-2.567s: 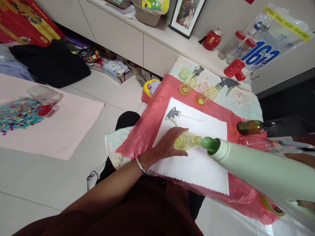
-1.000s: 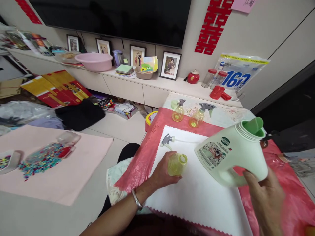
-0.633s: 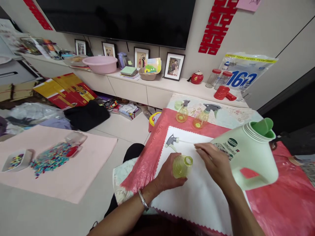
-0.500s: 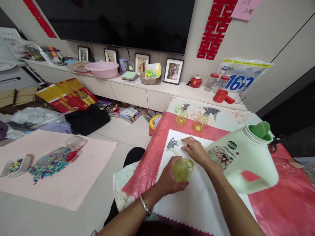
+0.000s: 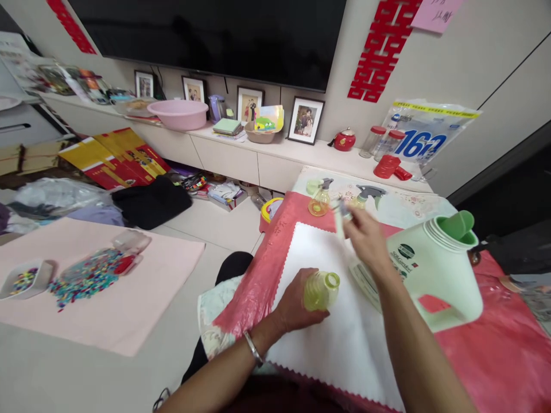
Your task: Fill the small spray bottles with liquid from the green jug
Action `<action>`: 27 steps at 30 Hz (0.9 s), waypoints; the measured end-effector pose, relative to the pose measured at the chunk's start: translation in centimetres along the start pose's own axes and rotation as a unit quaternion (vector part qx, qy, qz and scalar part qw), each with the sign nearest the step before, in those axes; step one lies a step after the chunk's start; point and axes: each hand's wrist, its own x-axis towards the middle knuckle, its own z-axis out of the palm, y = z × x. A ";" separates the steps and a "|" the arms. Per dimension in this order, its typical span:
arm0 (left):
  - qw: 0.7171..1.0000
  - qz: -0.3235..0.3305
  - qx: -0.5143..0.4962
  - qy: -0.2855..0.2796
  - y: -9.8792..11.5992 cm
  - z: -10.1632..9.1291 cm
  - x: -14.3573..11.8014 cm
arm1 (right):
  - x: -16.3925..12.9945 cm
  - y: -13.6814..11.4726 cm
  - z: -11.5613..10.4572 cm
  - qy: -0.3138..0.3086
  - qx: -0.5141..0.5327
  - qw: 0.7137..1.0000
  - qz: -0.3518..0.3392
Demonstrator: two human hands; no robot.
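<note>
My left hand (image 5: 297,304) is wrapped round a yellow-green spray bottle (image 5: 319,293) whose open neck faces up and right, just above a white cloth (image 5: 310,252). Up and to its right, my right hand (image 5: 365,235) closes on a grey and pale green spray head (image 5: 342,215), blurred by motion. Behind the right forearm stands a large pale green jug (image 5: 447,281) with a green scoop (image 5: 457,226) in its mouth. At the back are a yellowish spray bottle (image 5: 319,205) with its head on and another with a dark trigger head (image 5: 369,192), partly hidden by my right hand.
Red plastic sheeting (image 5: 245,292) covers the table under the cloth. To the left, a pink mat (image 5: 163,269) bears scattered colourful pieces (image 5: 88,281) and a white box (image 5: 28,281). A long cabinet (image 5: 224,152) beyond carries a pink basin (image 5: 179,116), picture frames and jars.
My right hand has taken the spray head off the white cloth and lifted it up and to the right. The left hand still holds the bottle in much the same place.
</note>
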 end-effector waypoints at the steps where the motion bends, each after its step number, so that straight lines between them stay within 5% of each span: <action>1: 1.000 -0.003 0.006 -0.002 0.0 0.0 0.0 | -0.4 -0.7 -1.7 0.042 0.032 0.999 -0.006; 4: 1.000 -0.014 0.014 -0.003 0.0 0.0 0.0 | -2.3 -3.3 -5.7 0.191 0.285 0.939 -0.036; 8: 0.999 -0.025 0.025 0.002 0.3 0.0 0.0 | -4.9 -6.3 -7.8 0.222 0.412 0.884 0.008; 13: 0.999 -0.028 0.030 -0.001 0.6 0.0 0.1 | -5.9 -7.1 -6.7 0.203 0.429 0.880 0.003; 21: 0.999 -0.030 0.019 -0.002 0.3 0.0 0.1 | -7.1 -4.6 -3.0 0.135 0.442 0.886 0.017; 27: 1.000 -0.019 0.019 0.000 0.0 0.1 0.1 | -10.4 -1.1 -0.3 0.012 0.353 0.933 0.067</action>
